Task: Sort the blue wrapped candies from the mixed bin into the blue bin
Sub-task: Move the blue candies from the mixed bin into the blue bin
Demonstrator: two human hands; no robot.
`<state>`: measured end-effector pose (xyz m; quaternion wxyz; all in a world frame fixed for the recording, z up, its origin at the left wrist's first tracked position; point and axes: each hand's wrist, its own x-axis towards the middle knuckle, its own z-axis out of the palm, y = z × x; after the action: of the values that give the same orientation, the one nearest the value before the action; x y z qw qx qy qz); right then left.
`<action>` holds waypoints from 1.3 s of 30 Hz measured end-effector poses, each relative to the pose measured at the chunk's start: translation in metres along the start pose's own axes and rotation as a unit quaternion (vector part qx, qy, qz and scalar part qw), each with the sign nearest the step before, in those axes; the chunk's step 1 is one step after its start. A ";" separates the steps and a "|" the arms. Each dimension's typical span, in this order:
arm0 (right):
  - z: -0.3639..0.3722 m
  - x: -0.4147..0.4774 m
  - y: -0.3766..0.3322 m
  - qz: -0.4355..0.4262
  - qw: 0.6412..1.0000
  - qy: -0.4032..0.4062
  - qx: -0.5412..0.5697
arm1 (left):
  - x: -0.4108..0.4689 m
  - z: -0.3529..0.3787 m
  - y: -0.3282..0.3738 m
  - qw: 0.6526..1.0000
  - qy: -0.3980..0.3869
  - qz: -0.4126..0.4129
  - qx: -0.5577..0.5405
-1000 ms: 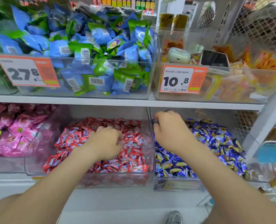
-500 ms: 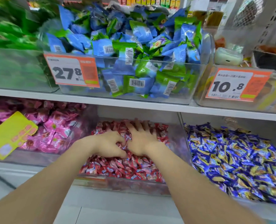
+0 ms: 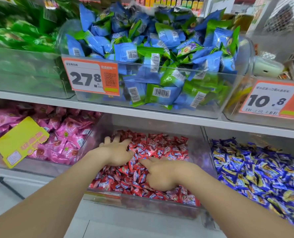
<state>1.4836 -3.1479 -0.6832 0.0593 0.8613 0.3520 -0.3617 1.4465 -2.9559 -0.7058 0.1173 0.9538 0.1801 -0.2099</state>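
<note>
Search resumed: right grip (image 3: 161,174) had crossed from the blue-and-yellow wrapped candies (image 3: 256,170) into the clear plastic bin (image 3: 142,206) of red ones. Left grip (image 3: 115,152) lay spread flat there. Right's curled fingers hid any catch.

Clear mixed bin (image 3: 160,205) heaped with red wrapped candies (image 3: 160,148), blue bin (image 3: 254,135) just right of it, brimming with jumbled blue wrapped candies (image 3: 256,170), yellow-marked

Top shelf (image 3: 39,99), green bin (image 3: 22,83), blue-green bin (image 3: 191,112), btm shelf (image 3: 134,224), pink bin (image 3: 44,166), red bin (image 3: 142,204), blue bin (image 3: 246,135)
</note>
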 end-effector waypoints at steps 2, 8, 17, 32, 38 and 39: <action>0.000 -0.007 -0.007 0.001 0.998 0.058 0.031 | -0.006 -0.007 0.011 0.999 -0.036 0.037 0.003; -0.016 0.031 0.006 0.041 0.960 0.276 -0.005 | -0.016 -0.012 0.032 0.971 -0.150 0.180 0.034; -0.034 0.035 0.002 0.197 0.972 0.052 -0.118 | -0.037 -0.007 0.010 0.984 -0.129 0.091 0.089; -0.024 0.074 -0.022 0.105 0.986 0.118 -0.049 | -0.052 -0.029 -0.022 0.952 0.220 0.079 0.198; -0.021 0.061 -0.050 0.126 0.949 0.270 -0.104 | -0.056 -0.024 -0.030 0.945 0.154 0.062 0.283; -0.017 0.068 -0.057 0.049 0.947 0.308 -0.074 | -0.057 -0.025 -0.029 0.946 0.148 0.059 0.283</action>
<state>1.4896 -3.0610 -0.7071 0.0295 0.9401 0.3363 -0.0484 1.3957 -2.9393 -0.6626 -0.1734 0.9769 0.0716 -0.1019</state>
